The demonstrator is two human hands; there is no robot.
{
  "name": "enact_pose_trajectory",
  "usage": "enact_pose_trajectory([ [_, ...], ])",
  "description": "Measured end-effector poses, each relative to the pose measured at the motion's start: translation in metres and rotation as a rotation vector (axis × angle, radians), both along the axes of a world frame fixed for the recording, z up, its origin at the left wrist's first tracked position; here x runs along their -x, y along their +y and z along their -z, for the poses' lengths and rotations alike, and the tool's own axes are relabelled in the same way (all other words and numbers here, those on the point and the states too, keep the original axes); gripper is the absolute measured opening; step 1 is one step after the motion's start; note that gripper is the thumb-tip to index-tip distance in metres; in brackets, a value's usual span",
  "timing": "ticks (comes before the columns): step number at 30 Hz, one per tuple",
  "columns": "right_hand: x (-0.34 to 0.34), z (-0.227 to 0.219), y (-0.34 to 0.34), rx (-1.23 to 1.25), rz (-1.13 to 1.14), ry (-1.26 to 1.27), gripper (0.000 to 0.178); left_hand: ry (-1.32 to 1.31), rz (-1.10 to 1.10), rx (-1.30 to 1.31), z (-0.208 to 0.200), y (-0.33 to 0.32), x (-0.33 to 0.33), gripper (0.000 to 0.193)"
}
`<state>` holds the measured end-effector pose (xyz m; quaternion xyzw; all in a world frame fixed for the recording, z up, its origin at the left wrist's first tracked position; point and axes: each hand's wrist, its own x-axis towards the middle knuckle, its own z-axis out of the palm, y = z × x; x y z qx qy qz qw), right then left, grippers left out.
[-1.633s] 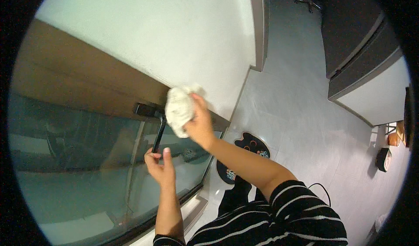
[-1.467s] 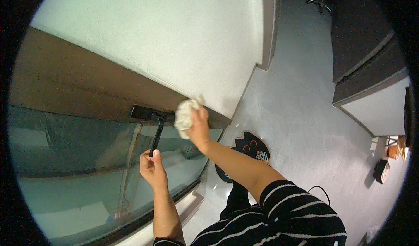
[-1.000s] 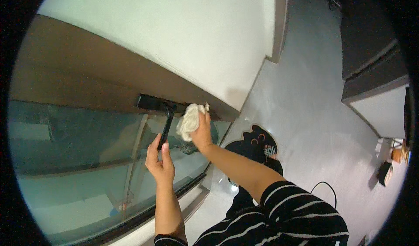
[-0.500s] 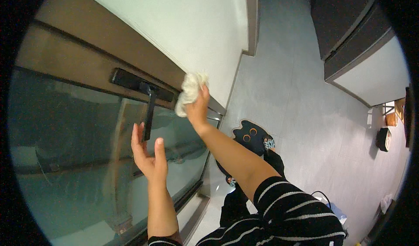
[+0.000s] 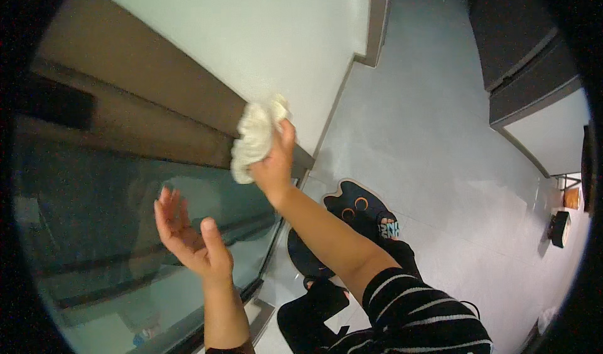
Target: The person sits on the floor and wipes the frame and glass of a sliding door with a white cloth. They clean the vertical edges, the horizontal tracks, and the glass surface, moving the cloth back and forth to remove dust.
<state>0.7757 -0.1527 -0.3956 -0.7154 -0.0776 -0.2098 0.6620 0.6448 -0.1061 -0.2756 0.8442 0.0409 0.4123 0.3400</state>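
My right hand (image 5: 273, 165) is closed around a bunched cream-white cloth (image 5: 250, 143). The cloth lies against the end of the brown window frame (image 5: 144, 71), where it meets the white wall. My left hand (image 5: 191, 238) is raised in front of the dark window glass (image 5: 113, 190), empty, with fingers apart and thumb up. A black window fitting (image 5: 55, 99) sits on the frame at the far left, in shadow. Part of the cloth is hidden behind my right fingers.
A black mat (image 5: 358, 206) with a rounded, eared outline lies at my feet on the grey tiled floor (image 5: 433, 165). The white wall (image 5: 282, 33) rises beyond the frame. Dark furniture (image 5: 515, 33) stands at the far right. A small black object (image 5: 558, 228) is on the floor.
The view has shifted, and the window fitting now appears farther left. My left hand has come away from its lever. My right hand still holds the cloth at the frame.
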Motion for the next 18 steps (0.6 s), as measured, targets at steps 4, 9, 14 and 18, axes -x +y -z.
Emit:
enact_pose_trajectory([
  [4, 0.009, 0.206, 0.002, 0.07, 0.109, 0.165, 0.043, 0.034, 0.046, -0.147, 0.098, 0.009, -0.006, 0.059],
  [9, 0.01, 0.417, 0.027, -0.114, 0.09, 0.621, 0.045, 0.088, -0.035, -0.749, 0.145, 0.026, -0.011, 0.05],
  [14, -0.022, 0.576, 0.028, -0.78, 0.073, 0.821, 0.024, -0.017, -0.019, -0.746, 0.161, 0.022, -0.029, 0.049],
  [18, -0.029, 0.464, 0.028, -1.104, 0.029, 1.128, 0.016, 0.057, -0.083, -0.727, 0.138, 0.026, 0.0, 0.048],
])
